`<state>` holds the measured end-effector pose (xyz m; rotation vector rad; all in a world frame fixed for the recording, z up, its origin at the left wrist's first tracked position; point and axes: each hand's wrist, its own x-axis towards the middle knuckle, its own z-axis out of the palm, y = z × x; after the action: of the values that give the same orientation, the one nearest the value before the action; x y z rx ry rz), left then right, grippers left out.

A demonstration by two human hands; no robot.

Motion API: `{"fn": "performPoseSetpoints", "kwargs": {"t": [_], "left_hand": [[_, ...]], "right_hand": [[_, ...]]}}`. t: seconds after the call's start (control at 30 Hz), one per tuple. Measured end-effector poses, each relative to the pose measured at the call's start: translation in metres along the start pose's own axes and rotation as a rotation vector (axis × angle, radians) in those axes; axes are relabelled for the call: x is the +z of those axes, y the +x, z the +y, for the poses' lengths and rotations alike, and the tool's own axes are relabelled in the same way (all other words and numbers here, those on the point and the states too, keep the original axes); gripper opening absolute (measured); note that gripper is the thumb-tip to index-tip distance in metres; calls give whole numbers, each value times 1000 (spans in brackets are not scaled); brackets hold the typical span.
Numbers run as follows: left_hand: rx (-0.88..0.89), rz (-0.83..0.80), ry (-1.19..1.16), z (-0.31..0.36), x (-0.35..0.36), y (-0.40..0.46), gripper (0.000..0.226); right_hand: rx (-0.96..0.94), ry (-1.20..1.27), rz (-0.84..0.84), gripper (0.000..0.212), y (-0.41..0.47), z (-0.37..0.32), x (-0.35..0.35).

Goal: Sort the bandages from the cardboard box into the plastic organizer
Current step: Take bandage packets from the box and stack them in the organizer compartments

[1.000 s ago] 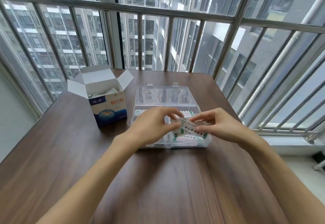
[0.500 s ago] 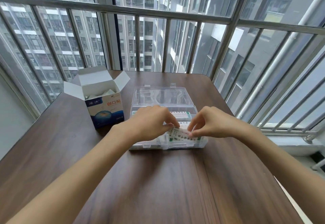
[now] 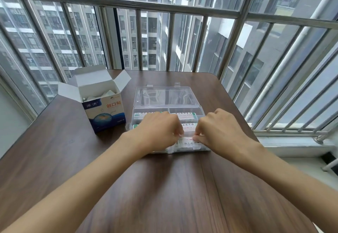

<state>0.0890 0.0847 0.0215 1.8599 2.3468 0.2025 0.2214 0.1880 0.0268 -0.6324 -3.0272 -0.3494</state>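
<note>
Pinching a stack of bandages [image 3: 188,140] from both ends, the left hand [image 3: 159,130] and the right hand [image 3: 218,129] sit low over the near-right part of the plastic organizer [image 3: 136,113]. Both hands have fingers curled in, fingertips closed on the strip ends; the stack is inside or right at the organizer's front compartment, exact seating hidden by the fingers. Wrappers are white with green and red print; text too small to read.

Organizer as landmark: clear plastic, divided tray, lid [image 3: 164,95] open and lying back flat on its far side, two latch tabs on the lid's far edge. More wrapped bandages already lie in the organizer's far row and middle row, partly covered by the hands. How many compartments are filled: cannot tell.

Cardboard box [image 3: 104,113] stands upright just left of the organizer, near but not touching as far as visible. Its top flaps are open, and loose white wrapped bandages show inside, below the rim. Box front is white over blue, with red characters.

Organizer and box both rest on a dark wood-grain table [image 3: 164,196]. Both forearms reach across the table's near side to the organizer. Beyond the organizer's far side: a metal window railing [image 3: 128,4], glass, and high-rise buildings outside. To the organizer's right, past the table edge, a white sill runs under more bars.
</note>
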Motion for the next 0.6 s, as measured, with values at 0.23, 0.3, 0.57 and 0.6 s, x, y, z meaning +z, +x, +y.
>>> {"fn": "performPoseSetpoints", "kwargs": {"t": [0.23, 0.3, 0.57, 0.6], "left_hand": [[-10, -38, -47, 1, -1, 3, 21], [-11, -26, -48, 1, -4, 4, 19], [63, -94, 174, 9, -4, 16, 19], [67, -114, 182, 8, -5, 16, 20]], "right_hand": [[91, 205, -250, 22, 10, 7, -12], [87, 240, -359, 21, 16, 10, -11], [90, 355, -523, 23, 37, 19, -15], [89, 352, -527, 23, 37, 18, -15]]}}
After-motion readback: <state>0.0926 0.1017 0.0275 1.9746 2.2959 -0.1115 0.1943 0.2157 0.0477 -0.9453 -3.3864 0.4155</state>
